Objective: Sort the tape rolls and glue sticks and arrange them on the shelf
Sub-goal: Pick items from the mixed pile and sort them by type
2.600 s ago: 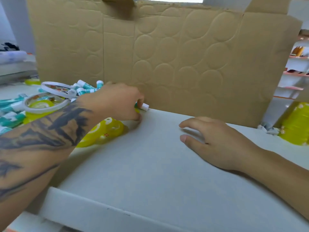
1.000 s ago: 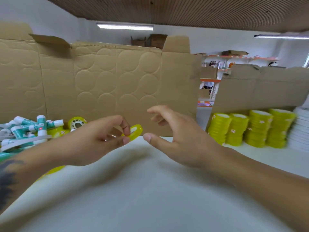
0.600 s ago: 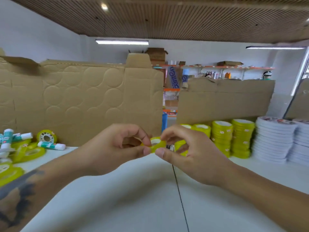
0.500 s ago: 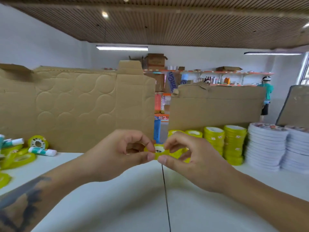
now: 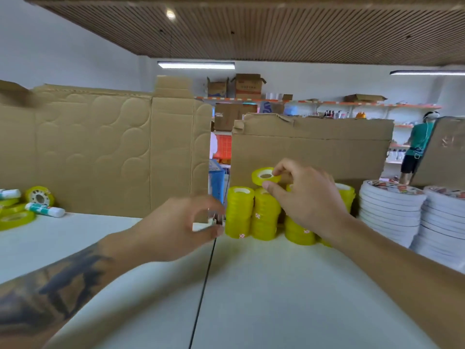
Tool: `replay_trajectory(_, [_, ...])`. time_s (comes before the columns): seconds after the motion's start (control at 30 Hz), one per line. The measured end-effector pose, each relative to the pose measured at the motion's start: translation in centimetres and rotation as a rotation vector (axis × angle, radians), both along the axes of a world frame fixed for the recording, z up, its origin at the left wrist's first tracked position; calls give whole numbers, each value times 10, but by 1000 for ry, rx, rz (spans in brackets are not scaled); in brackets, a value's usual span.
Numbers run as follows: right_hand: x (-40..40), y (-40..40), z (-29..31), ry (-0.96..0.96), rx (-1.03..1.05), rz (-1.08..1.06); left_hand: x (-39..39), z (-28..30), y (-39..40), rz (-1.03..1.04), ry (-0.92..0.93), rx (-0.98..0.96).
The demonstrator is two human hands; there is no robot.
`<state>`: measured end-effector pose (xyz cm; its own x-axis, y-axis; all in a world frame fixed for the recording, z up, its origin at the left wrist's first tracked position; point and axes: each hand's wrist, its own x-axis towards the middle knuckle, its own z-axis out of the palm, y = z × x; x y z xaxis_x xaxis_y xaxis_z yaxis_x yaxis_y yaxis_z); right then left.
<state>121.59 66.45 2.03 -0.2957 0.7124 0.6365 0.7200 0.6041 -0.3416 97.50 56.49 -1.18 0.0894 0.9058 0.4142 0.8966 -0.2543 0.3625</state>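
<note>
Here the right hand [image 5: 305, 200] pinches a yellow roll [image 5: 265, 175] between thumb and fingertips, holding it flat, hole up, in the air just above the second of the yellow stacks [image 5: 265, 215]. The roll does not touch the stack under it (a thin gap shows between them). So the right grip is closed on the roll.

The left hand [image 5: 176, 230] hovers lower, just left of the first stack [image 5: 239, 212], fingers loosely curled with thumb and forefinger near each other; nothing is held in it, though motion blur softens the fingertips. Its forearm bears a dark tattoo.

The stacks stand in a row on the white counter [image 5: 276, 298], against a plain cardboard wall [image 5: 312, 152]. More yellow stacks sit behind the right hand, partly hidden by it. To their right stand two piles of white rolls [image 5: 392, 215], touching or nearly touching each other.

At the far left of the counter lie loose items: a flat yellow roll [image 5: 15, 219], another on edge [image 5: 39, 196], and a glue stick [image 5: 45, 210] lying on its side just beside them. Behind these stands an embossed cardboard wall [image 5: 100, 152]. A dark seam [image 5: 203, 285] runs down the counter between the two arms.

Through the gap between the walls, shelves with boxes show, and a person in a teal shirt [image 5: 419, 144] stands far right.
</note>
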Motion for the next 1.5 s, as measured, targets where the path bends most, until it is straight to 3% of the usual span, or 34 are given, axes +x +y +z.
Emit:
replay_trajectory(0.2, [-6, 10, -19, -62, 55, -108, -4, -32, -1, -43, 170, -372])
replay_trajectory(0.4, [-8, 13, -25, -95, 50, -147, 3, -28, -5, -73, 280, -482])
replay_trajectory(1.0, [-5, 5, -30, -279, 43, -181, -3, -22, -2, -119, 253, -484])
replay_trajectory(1.27, [-38, -41, -24, -459, 15, 37, -27, 4, -21, -11, 232, -314])
replay_trajectory(1.5, [-137, -95, -21, -577, -99, 235, -127, 17, -87, 147, 284, -396])
